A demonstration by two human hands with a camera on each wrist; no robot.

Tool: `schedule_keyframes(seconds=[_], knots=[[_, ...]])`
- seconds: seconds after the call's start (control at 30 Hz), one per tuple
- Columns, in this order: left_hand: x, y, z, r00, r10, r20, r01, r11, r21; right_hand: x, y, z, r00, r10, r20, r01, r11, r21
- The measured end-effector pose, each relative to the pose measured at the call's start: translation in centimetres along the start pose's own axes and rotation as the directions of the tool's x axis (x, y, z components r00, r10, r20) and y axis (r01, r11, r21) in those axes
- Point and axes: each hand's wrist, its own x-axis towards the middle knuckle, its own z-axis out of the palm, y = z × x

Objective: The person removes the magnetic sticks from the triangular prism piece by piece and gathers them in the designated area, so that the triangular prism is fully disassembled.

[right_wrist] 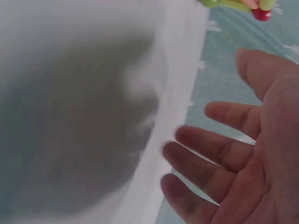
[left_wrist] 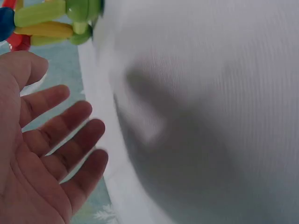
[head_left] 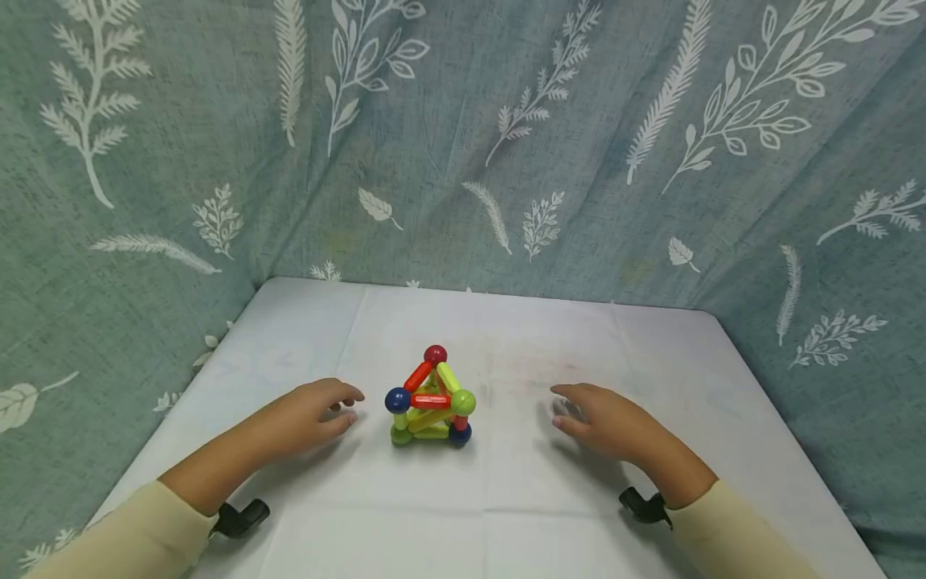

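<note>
A small frame of building rods and balls (head_left: 431, 400) stands on the white table, coming to a peak with a red ball (head_left: 436, 355) on top. Its rods are red, yellow and lime green; a blue ball (head_left: 398, 400) and a green ball (head_left: 463, 401) sit at corners. To its left, my left hand (head_left: 311, 414) hovers with relaxed fingers, apart from it. My right hand (head_left: 611, 422) is farther off on the other side, also touching nothing. Both wrist views show loosely spread fingers and bare palms, with part of the frame at the upper edge.
The table (head_left: 550, 531) is covered with a white cloth, lightly creased and faintly stained reddish behind the frame. Green-blue curtains (head_left: 448, 161) with white leaf prints enclose the back and both sides. Dark straps (head_left: 242, 519) sit at both wrists.
</note>
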Motion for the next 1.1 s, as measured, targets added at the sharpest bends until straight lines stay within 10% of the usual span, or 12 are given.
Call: schedule_keyframes(seconds=[0.3, 0.67, 1.1], knots=[[1.3, 1.7, 1.9, 0.999, -0.022, -0.049, 0.010, 0.971, -0.237, 1.4, -1.9, 1.3, 0.999, -0.029, -0.019, 0.032, 0.983, 0.183], [2.6, 3.1, 3.0, 0.998, -0.024, -0.052, -0.004, 0.874, -0.486, 3.7, -4.4, 2.4, 0.992, -0.105, -0.070, 0.121, 0.946, 0.302], [2.9, 4.2, 4.4, 0.994, -0.077, -0.074, 0.019, 0.812, -0.583, 4.9, -7.1, 4.6, 0.985, -0.122, -0.120, 0.168, 0.838, 0.519]])
